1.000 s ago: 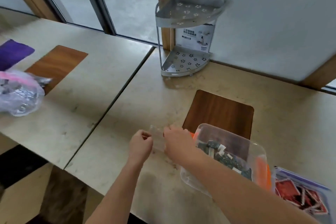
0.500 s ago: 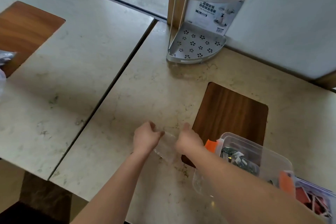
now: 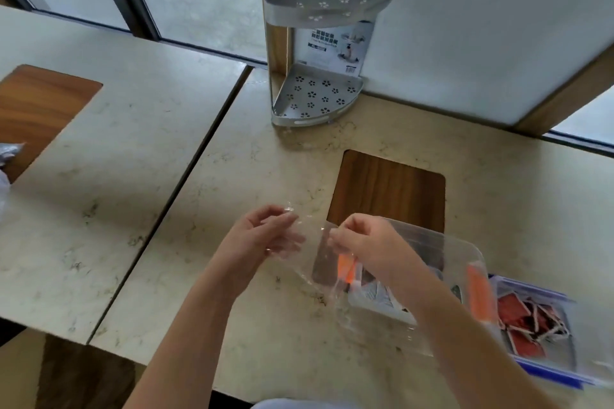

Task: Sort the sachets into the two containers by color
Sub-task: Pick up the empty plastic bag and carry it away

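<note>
1. Above a marble-look table (image 3: 232, 276): two bare hands with a clear plastic bag (image 3: 310, 254) stretched between them.
2. Left hand (image 3: 265, 236), fingers loosely curled against the bag's left edge; hard to tell whether pinching the film or merely touching it.
3. Right hand (image 3: 362, 242), fingers and thumb curled, pinching the bag's upper right edge.
4. Directly under the right forearm: a clear container with orange clips (image 3: 465, 262), resting on the table, dark sachets (image 3: 375, 292) lying inside, partly hidden by the arm.
5. Just beside it at far right, touching or nearly so: a blue-rimmed container (image 3: 548, 372) holding red sachets (image 3: 525, 315).
6. Behind the hands: a dark wooden inlay (image 3: 392, 192) set into the tabletop, its near edge covered by the orange-clipped container.
7. Against the wall: a grey two-tier corner shelf (image 3: 315, 96) with flower-shaped holes, standing upright.
8. At left, across a narrow gap: a second table (image 3: 116, 159) with its own wooden inlay.
</note>
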